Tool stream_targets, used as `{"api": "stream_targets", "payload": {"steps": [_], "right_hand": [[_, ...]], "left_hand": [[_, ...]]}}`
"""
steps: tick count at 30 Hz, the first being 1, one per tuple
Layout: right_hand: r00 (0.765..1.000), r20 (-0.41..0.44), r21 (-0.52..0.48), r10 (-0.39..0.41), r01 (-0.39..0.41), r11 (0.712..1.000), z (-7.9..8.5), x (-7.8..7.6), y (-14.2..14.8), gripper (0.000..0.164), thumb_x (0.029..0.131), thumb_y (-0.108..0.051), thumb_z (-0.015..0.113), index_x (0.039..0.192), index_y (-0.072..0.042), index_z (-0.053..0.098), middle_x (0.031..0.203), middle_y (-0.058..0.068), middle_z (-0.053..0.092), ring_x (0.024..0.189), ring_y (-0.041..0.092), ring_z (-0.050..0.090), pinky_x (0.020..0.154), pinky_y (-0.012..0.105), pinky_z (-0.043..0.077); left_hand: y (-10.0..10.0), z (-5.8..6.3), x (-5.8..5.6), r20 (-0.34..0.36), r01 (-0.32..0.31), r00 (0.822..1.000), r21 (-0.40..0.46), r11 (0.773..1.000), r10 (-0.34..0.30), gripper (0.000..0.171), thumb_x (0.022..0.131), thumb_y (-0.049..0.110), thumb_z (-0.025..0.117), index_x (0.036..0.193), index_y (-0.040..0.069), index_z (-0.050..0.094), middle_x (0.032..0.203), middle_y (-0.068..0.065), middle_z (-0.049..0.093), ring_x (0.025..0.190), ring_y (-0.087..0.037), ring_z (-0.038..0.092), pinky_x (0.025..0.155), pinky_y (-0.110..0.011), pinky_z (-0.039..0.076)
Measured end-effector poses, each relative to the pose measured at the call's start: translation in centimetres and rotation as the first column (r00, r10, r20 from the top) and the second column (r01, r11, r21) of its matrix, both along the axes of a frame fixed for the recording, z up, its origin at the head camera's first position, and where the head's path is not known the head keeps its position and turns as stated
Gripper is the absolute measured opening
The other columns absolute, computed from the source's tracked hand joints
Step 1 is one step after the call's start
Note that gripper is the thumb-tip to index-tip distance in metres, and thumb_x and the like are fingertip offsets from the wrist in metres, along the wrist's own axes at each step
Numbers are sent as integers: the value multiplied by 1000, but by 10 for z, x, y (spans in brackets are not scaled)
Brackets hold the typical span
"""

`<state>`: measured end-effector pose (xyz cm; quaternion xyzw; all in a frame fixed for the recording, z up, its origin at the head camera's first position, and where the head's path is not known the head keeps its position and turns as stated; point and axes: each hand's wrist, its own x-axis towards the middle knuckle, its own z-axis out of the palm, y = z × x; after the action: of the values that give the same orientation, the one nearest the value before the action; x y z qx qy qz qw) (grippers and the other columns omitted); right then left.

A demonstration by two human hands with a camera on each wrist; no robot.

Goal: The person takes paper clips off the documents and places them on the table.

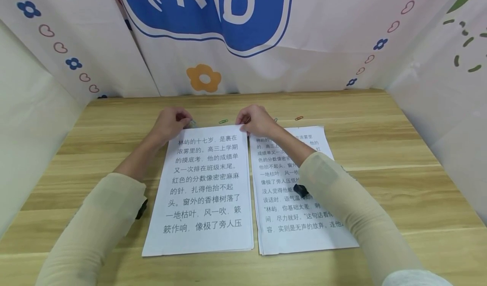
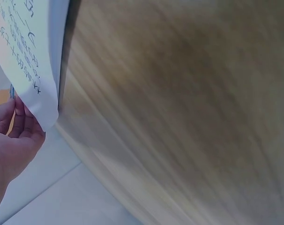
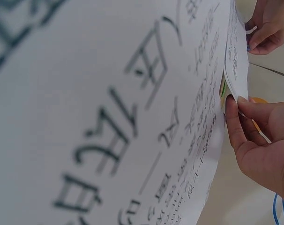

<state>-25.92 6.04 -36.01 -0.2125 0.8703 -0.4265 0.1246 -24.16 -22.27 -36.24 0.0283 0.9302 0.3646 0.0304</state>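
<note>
Two stacks of printed paper lie side by side: a left stack (image 1: 207, 184) in large print and a right stack (image 1: 296, 239) in smaller print. At the left stack's top left corner, my left hand (image 1: 173, 123) pinches a small blue paper clip (image 2: 12, 91) between thumb and finger. My right hand (image 1: 256, 119) grips that stack's top right corner, thumb on top and fingers beneath, as the right wrist view shows. There the corner is lifted off the table. My right forearm crosses over the right stack and hides part of its text.
Beyond the stacks lie a green paper clip (image 1: 223, 121), a red paper clip (image 1: 299, 118) and another green clip (image 1: 275, 120), partly hidden by the right hand. A printed cloth (image 1: 323, 62) hangs behind the wooden table (image 1: 395, 193), with white cloth at both sides.
</note>
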Motion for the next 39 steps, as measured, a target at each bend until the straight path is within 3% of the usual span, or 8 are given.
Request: {"api": "stream_targets", "payload": {"steps": [15,26,39], "right_hand": [[1000,-4,3,5,-5,1000,1,0,1,13,91,10,70,102,4,73,95,14,70,80,22,66,69,27,59],[1000,3,-2,13,-13,1000,0,-1,2,12,91,10,70,101,4,73,94,15,70,78,22,66,71,31,60],[1000,-1,2,15,-15,1000,0,-2,2,13,91,9,70,102,4,73,96,16,71,78,21,65,69,28,59]], "left_hand": [[6,-2,-4,-25,-29,999,32,999,30,14,100,2,62,109,-6,70,103,-21,68,89,-26,62,68,-20,49],[9,-6,-7,-55,-18,998,69,997,21,15,99,-1,63,109,-7,70,104,-23,69,90,-25,62,69,-16,48],[10,-9,-10,-20,-47,999,74,996,49,12,99,0,64,106,-7,70,99,-22,69,84,-24,63,66,-17,48]]}}
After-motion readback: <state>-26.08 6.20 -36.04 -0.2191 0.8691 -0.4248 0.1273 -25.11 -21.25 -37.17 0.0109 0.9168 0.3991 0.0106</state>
